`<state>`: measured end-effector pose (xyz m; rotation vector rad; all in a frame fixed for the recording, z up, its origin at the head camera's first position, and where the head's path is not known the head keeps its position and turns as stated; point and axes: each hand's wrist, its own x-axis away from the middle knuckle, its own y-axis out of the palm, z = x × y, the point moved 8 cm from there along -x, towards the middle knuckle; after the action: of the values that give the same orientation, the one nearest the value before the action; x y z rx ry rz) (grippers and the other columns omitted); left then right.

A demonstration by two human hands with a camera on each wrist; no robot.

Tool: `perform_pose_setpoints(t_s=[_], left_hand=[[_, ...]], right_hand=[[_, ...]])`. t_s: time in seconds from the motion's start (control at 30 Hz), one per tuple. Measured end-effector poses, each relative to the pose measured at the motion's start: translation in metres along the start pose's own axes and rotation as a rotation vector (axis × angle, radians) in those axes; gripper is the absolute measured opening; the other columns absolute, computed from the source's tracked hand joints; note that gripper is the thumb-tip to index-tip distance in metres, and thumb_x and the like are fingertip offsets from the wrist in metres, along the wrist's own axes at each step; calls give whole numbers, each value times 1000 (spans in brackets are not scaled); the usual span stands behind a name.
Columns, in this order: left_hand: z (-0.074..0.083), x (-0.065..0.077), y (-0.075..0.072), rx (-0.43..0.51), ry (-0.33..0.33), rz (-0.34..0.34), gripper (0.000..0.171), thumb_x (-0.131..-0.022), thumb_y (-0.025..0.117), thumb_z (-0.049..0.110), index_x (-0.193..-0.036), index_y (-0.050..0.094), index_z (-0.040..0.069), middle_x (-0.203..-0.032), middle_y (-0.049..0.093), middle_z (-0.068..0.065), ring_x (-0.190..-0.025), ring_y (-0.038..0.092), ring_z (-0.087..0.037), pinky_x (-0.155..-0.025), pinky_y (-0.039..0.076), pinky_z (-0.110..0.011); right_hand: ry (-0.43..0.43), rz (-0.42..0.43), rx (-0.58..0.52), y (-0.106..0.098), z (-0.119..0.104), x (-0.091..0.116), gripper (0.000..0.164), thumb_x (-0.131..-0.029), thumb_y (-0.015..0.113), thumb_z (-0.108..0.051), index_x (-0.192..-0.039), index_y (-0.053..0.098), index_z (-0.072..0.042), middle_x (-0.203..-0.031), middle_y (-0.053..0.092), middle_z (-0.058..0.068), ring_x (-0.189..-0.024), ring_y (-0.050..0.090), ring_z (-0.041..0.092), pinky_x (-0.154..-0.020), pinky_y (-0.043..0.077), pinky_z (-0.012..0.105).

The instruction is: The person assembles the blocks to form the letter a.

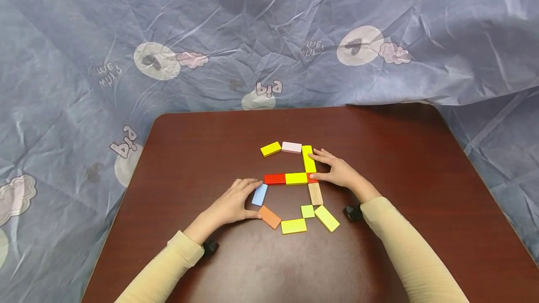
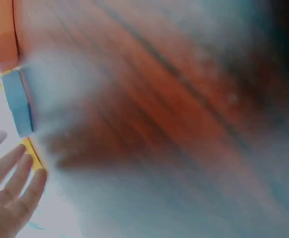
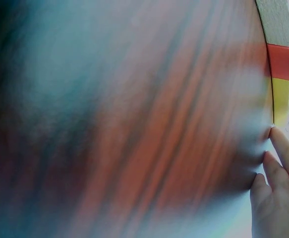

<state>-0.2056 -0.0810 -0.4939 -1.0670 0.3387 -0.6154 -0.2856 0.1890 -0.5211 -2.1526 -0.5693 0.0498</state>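
Observation:
My left hand [image 1: 239, 201] rests beside a blue block [image 1: 259, 194], its index fingertip at the upper end and its thumb tip at the edge of an orange block [image 1: 270, 217]. My right hand [image 1: 338, 170] lies at the right of the arrangement, the index fingertip at a long yellow block [image 1: 309, 159]. Its thumb reaches a red block [image 1: 311, 177], partly covering it. Just below that thumb is a wooden block [image 1: 315, 194]. In both wrist views the fingers [image 3: 285, 148] appear spread and relaxed, gripping nothing.
A middle row holds a longer red block [image 1: 275, 179] and a yellow block [image 1: 296, 178]. Above are a pink block [image 1: 292, 147] and a slanted yellow block [image 1: 271, 149]. Below, a green square block [image 1: 308, 211] sits among yellow-green blocks [image 1: 294, 226] on the brown table [image 1: 202, 144].

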Motion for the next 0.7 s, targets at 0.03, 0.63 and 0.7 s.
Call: perform_pose_setpoints(t_s=[0.03,0.63,0.7], left_hand=[[5,1,-2,-14,34,12,78,-75,86,39,-140,54,11,-141,54,-7,-127,48,-28,-104,46,-43],[42,1,7,-162,293,48,26,-79,83,32,-102,76,22,-97,72,11,-94,54,-12,-84,48,-28],[41,2,7,-156,289,50,26,-78,84,32,-101,76,22,-97,72,11,-92,53,-11,-83,47,-27]], right_hand=[[1,-2,-3,0,0,0,76,-85,75,-41,-149,45,-15,-160,31,14,-150,19,38,-116,24,63],[-5,-5,2,-2,-2,-1,75,-86,75,-39,-149,44,-13,-160,30,15,-151,18,39,-116,22,63],[-5,-6,2,-1,-3,-1,75,-86,75,-39,-149,44,-13,-160,30,15,-150,18,39,-116,22,63]])
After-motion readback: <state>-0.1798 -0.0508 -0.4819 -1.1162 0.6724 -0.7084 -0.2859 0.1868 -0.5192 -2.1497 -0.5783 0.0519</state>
